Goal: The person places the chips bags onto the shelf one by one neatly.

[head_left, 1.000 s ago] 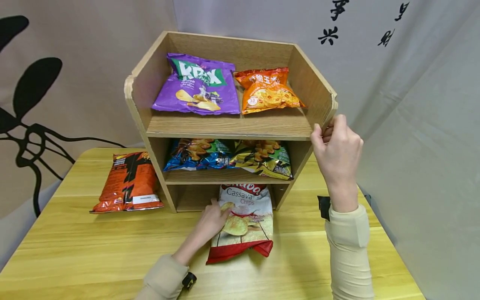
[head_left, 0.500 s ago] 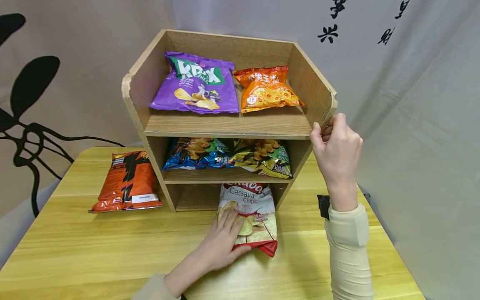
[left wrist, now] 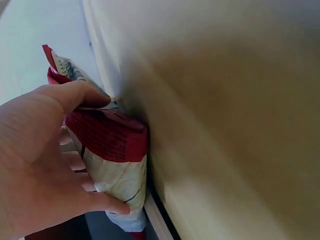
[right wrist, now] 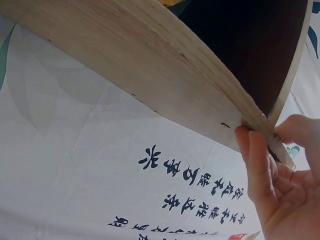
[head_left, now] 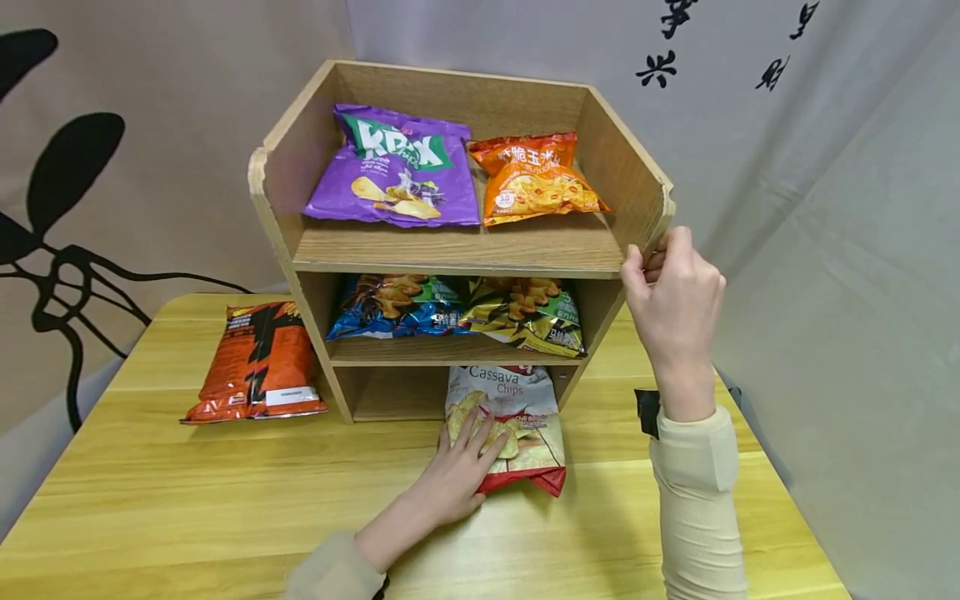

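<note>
"Cassava Chips" reads clearly on the white-and-red bag point(head_left: 540, 437); the brand above it is cut off by the shelf point(head_left: 450, 252), and "Chili" shows in small print. Up top, the purple bag point(head_left: 405, 175) says "chips" under a brand I can't fully make out, beside an orange bag point(head_left: 536, 183) lettered in Chinese. The top board hides parts of the blue bag point(head_left: 393, 308) and yellow bag point(head_left: 528, 317). The cassava bag lies partly inside the bottom compartment, under the left grip point(head_left: 453, 483), whose fingers spread flat, pressing. The right grip point(head_left: 678, 300) pinches the shelf's side edge.
</note>
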A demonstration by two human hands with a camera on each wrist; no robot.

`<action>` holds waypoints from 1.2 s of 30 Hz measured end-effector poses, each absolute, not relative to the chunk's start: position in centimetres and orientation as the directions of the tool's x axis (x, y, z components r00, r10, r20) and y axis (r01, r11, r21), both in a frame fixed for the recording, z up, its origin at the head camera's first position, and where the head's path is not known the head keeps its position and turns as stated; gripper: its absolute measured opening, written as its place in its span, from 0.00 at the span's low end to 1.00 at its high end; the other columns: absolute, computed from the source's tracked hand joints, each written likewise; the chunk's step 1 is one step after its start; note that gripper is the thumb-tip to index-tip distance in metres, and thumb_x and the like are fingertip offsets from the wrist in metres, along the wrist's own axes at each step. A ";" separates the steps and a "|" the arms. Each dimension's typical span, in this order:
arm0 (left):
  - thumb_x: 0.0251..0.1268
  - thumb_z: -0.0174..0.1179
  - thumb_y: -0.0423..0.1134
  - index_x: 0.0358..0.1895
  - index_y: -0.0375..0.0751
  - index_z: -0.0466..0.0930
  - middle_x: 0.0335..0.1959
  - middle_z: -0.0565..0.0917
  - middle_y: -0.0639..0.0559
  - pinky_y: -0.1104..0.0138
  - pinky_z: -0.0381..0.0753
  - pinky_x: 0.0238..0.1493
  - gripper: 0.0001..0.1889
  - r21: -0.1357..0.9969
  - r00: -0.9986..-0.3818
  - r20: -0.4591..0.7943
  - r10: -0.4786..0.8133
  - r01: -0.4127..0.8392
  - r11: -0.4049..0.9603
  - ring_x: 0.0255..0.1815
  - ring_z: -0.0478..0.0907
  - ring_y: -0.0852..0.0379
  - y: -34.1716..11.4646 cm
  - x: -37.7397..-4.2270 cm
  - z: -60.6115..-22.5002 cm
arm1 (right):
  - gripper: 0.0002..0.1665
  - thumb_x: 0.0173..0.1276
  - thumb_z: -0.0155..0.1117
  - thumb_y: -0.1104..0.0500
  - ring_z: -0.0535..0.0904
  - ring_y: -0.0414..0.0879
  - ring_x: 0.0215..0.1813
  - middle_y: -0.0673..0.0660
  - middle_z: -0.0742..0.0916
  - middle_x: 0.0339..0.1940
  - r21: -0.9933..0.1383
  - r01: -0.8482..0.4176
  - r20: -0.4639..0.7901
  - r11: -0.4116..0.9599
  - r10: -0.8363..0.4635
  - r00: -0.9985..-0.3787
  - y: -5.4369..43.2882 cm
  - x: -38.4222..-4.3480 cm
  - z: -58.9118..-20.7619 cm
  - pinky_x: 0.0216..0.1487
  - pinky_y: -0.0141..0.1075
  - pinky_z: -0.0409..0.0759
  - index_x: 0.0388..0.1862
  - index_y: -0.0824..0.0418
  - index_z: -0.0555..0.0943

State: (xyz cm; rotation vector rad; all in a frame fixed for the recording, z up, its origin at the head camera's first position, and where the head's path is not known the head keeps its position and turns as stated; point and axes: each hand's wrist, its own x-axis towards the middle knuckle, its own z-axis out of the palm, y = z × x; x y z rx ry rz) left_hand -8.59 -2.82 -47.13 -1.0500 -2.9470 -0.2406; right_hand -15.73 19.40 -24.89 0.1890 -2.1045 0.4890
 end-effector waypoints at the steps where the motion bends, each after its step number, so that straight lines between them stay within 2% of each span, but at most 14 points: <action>1: 0.48 0.71 0.47 0.72 0.45 0.59 0.73 0.60 0.36 0.35 0.68 0.59 0.46 0.150 -0.778 0.060 0.626 0.627 0.765 0.74 0.54 0.34 -2.7 -8.9 -47.1 | 0.13 0.63 0.56 0.61 0.81 0.62 0.22 0.68 0.83 0.19 -0.278 -0.318 0.832 0.907 0.062 -0.551 19.3 -15.7 -24.9 0.25 0.53 0.76 0.28 0.73 0.72; 6: 0.49 0.71 0.43 0.70 0.41 0.62 0.71 0.61 0.33 0.39 0.71 0.59 0.42 0.162 -0.791 0.094 0.604 0.611 0.775 0.72 0.58 0.33 -2.5 -9.9 -46.7 | 0.13 0.63 0.56 0.61 0.82 0.62 0.22 0.69 0.84 0.20 -0.282 -0.320 0.833 0.904 0.064 -0.550 19.2 -15.7 -24.9 0.26 0.53 0.76 0.28 0.73 0.73; 13: 0.52 0.70 0.43 0.69 0.38 0.64 0.69 0.64 0.30 0.46 0.74 0.59 0.40 0.147 -0.807 0.101 0.581 0.590 0.794 0.71 0.61 0.34 -2.7 -10.7 -45.9 | 0.14 0.63 0.57 0.59 0.82 0.61 0.22 0.68 0.84 0.20 -0.255 -0.332 0.836 0.908 0.034 -0.548 19.5 -15.8 -25.0 0.26 0.52 0.77 0.28 0.72 0.73; 19: 0.53 0.69 0.45 0.70 0.40 0.63 0.71 0.62 0.32 0.43 0.71 0.61 0.40 0.111 -0.827 0.101 0.553 0.562 0.820 0.73 0.58 0.35 -2.6 -11.6 -46.3 | 0.13 0.63 0.56 0.61 0.82 0.61 0.23 0.69 0.84 0.20 -0.268 -0.330 0.834 0.905 0.047 -0.550 19.3 -15.7 -24.9 0.27 0.52 0.78 0.29 0.73 0.73; 22: 0.56 0.66 0.45 0.71 0.42 0.60 0.72 0.61 0.34 0.41 0.69 0.62 0.40 0.039 -0.838 0.064 0.542 0.545 0.838 0.73 0.57 0.36 -2.3 -11.1 -46.7 | 0.13 0.63 0.56 0.62 0.82 0.61 0.22 0.69 0.84 0.20 -0.286 -0.325 0.832 0.902 0.066 -0.551 19.2 -15.7 -25.0 0.27 0.53 0.77 0.29 0.73 0.73; 25: 0.56 0.65 0.42 0.70 0.44 0.62 0.70 0.66 0.37 0.42 0.71 0.61 0.37 -0.081 -0.810 0.096 0.578 0.572 0.816 0.71 0.63 0.39 -1.9 -10.1 -46.8 | 0.13 0.62 0.56 0.62 0.81 0.62 0.22 0.69 0.84 0.19 -0.285 -0.321 0.834 0.903 0.069 -0.547 19.2 -15.7 -25.1 0.26 0.53 0.76 0.28 0.74 0.72; 30: 0.57 0.62 0.34 0.67 0.50 0.68 0.63 0.76 0.43 0.50 0.80 0.54 0.32 -0.231 -0.698 0.228 0.679 0.639 0.734 0.63 0.75 0.49 -1.7 -9.1 -46.8 | 0.13 0.62 0.56 0.61 0.80 0.62 0.21 0.68 0.83 0.18 -0.273 -0.323 0.844 0.906 0.065 -0.532 19.2 -15.8 -25.0 0.25 0.52 0.75 0.28 0.73 0.72; 32: 0.57 0.61 0.32 0.67 0.51 0.68 0.62 0.77 0.44 0.51 0.81 0.52 0.31 -0.243 -0.673 0.250 0.696 0.652 0.718 0.61 0.77 0.51 -1.7 -9.1 -46.8 | 0.13 0.62 0.56 0.61 0.79 0.62 0.20 0.68 0.82 0.17 -0.270 -0.322 0.845 0.907 0.063 -0.531 19.3 -15.8 -25.0 0.25 0.52 0.74 0.28 0.73 0.72; 36: 0.56 0.61 0.29 0.68 0.50 0.67 0.62 0.77 0.43 0.51 0.81 0.51 0.33 -0.196 -0.673 0.251 0.696 0.669 0.717 0.62 0.77 0.50 -1.6 -9.6 -46.8 | 0.13 0.62 0.56 0.61 0.79 0.62 0.21 0.68 0.82 0.18 -0.267 -0.316 0.842 0.910 0.061 -0.536 19.3 -15.8 -25.0 0.25 0.53 0.74 0.28 0.73 0.72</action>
